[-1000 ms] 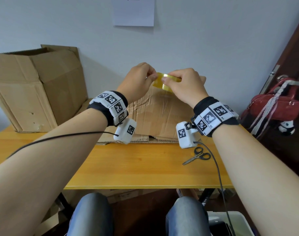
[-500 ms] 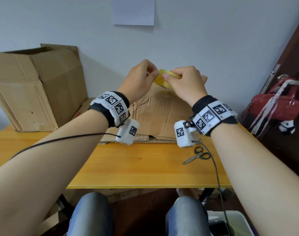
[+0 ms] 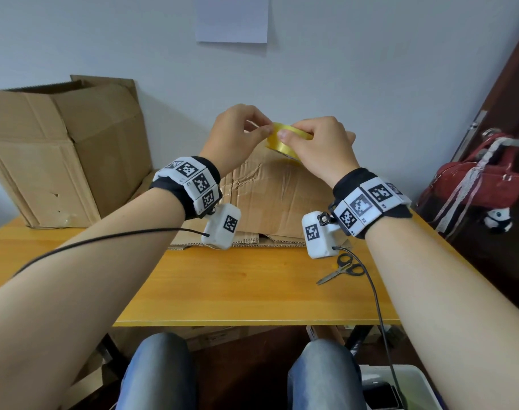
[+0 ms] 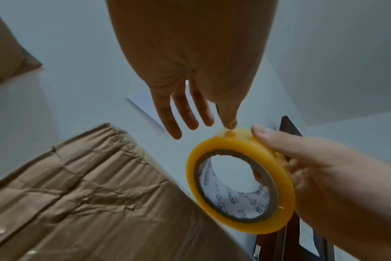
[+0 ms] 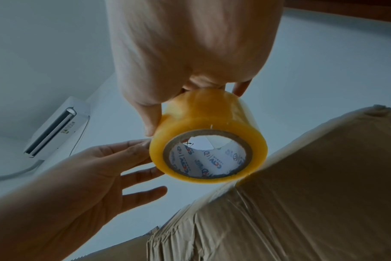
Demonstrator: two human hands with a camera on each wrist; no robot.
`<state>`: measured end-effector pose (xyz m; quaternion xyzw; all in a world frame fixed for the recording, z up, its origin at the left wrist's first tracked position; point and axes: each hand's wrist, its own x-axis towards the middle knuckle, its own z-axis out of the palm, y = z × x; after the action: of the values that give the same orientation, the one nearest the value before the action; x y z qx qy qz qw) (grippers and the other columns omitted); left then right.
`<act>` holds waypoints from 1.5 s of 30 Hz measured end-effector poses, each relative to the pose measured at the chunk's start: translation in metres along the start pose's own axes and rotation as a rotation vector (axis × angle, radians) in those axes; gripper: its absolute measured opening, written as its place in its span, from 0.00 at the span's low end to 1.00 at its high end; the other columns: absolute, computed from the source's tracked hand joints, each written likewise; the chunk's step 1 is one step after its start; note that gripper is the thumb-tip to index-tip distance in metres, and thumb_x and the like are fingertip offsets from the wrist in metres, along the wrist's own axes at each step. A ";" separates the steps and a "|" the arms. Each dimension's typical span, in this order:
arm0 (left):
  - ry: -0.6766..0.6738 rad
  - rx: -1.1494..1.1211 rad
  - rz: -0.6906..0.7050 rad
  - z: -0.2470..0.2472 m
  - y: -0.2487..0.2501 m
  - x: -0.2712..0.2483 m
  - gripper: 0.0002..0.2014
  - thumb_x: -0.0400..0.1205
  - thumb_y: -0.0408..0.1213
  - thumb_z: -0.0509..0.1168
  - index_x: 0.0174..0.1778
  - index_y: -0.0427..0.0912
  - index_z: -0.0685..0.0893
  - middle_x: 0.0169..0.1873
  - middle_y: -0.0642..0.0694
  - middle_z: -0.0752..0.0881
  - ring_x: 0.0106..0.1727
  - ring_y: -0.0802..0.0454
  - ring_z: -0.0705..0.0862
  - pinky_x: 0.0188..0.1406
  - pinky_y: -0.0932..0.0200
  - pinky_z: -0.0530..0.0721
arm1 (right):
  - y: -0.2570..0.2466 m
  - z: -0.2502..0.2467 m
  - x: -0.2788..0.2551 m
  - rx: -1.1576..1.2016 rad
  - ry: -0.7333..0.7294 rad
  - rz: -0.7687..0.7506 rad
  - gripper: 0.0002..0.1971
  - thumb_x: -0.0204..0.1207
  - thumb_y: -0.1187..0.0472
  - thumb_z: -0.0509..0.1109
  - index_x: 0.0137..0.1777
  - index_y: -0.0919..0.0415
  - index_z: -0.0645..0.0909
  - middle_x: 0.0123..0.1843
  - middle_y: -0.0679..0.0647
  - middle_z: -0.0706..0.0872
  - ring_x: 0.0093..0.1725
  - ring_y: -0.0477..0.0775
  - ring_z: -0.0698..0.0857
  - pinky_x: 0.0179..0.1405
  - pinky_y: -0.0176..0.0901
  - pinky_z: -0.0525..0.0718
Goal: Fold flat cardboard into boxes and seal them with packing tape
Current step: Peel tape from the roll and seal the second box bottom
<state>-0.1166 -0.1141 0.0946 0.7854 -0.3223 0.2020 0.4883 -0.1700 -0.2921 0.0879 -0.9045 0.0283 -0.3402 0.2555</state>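
**Finding the loose end of the tape**

Nearest to the person, on the wooden table (image 3: 222, 291), a pair of scissors (image 3: 342, 269) lies at the right. Above the table, both hands are raised with the roll of packing tape (image 3: 282, 140) between them. The right hand (image 3: 320, 149) grips the roll, thumb on the outer face and fingers curled around it. The left hand (image 3: 237, 137) has relaxed, mostly straight fingers; one fingertip (image 4: 230, 124) touches the top of the roll, probably feeling for the tape end. I judge the roll light and stiff, but its film is smooth and slippery, so it is better held through the core and by the edge. Behind the hands stands the folded cardboard (image 3: 282, 196), and far left an open box (image 3: 60, 149).
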 end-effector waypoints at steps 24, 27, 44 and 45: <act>-0.029 0.052 -0.003 0.000 0.024 -0.006 0.06 0.86 0.37 0.64 0.44 0.49 0.82 0.40 0.53 0.87 0.41 0.61 0.90 0.50 0.53 0.89 | -0.008 -0.005 -0.009 -0.021 0.063 0.051 0.28 0.73 0.31 0.67 0.28 0.57 0.76 0.25 0.46 0.72 0.47 0.61 0.79 0.40 0.46 0.61; -0.003 -0.026 -0.043 -0.004 0.030 -0.005 0.08 0.84 0.38 0.65 0.39 0.52 0.80 0.38 0.49 0.88 0.42 0.51 0.91 0.50 0.45 0.90 | -0.014 -0.008 -0.012 0.057 0.067 0.084 0.30 0.70 0.30 0.66 0.28 0.58 0.75 0.21 0.46 0.68 0.40 0.60 0.80 0.36 0.46 0.61; -0.027 0.033 -0.110 -0.035 0.037 0.000 0.06 0.87 0.36 0.63 0.48 0.40 0.83 0.42 0.49 0.85 0.39 0.51 0.91 0.39 0.50 0.93 | -0.036 -0.014 -0.044 0.505 -0.109 0.155 0.28 0.82 0.39 0.68 0.26 0.52 0.65 0.21 0.46 0.68 0.19 0.42 0.69 0.21 0.30 0.65; -0.027 0.075 -0.090 -0.035 0.036 -0.001 0.06 0.87 0.37 0.63 0.49 0.41 0.83 0.41 0.51 0.85 0.37 0.55 0.90 0.38 0.54 0.91 | -0.037 -0.013 -0.044 0.516 -0.110 0.169 0.28 0.81 0.38 0.69 0.26 0.52 0.65 0.22 0.48 0.68 0.22 0.45 0.69 0.23 0.33 0.66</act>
<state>-0.1426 -0.0935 0.1329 0.8195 -0.2854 0.1811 0.4628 -0.2166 -0.2556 0.0876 -0.8212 0.0024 -0.2638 0.5060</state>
